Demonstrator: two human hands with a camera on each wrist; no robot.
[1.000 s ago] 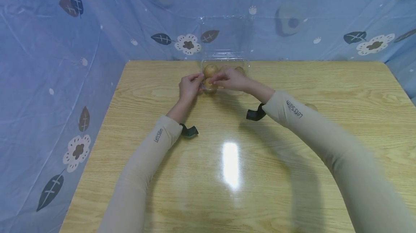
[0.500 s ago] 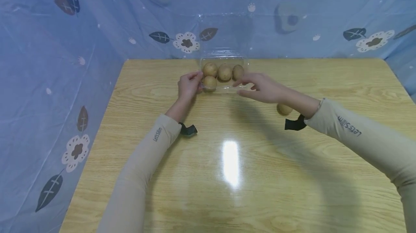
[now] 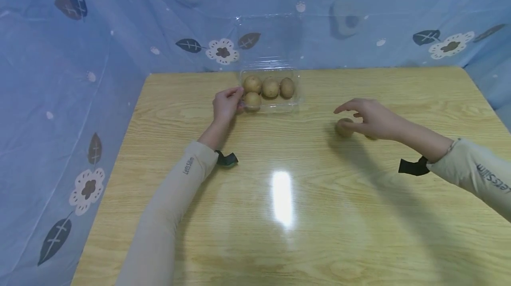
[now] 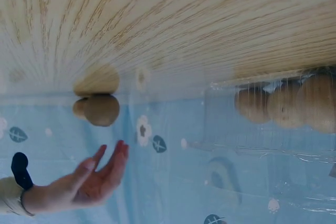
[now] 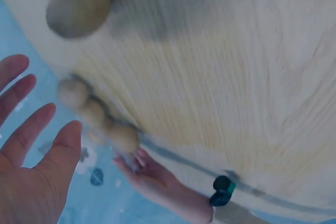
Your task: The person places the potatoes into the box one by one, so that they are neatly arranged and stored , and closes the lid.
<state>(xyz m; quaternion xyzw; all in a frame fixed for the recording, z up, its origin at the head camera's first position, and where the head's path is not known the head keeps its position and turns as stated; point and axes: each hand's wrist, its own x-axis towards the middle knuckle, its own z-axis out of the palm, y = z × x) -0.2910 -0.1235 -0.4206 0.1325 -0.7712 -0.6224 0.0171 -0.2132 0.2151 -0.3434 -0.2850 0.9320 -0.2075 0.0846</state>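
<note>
the left hand (image 3: 226, 103) pinched the clear tray (image 3: 296, 99) rim while the right hand (image 3: 369, 117), fingers loose, reached for a loose potato (image 3: 343, 127), needing a grasp.

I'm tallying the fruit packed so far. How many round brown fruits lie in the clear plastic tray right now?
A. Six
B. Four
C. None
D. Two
B: the head view shows four brown fruits in the clear tray, three in the back row and one in front by the left hand; one loose fruit sits on the table by the right hand.
</note>
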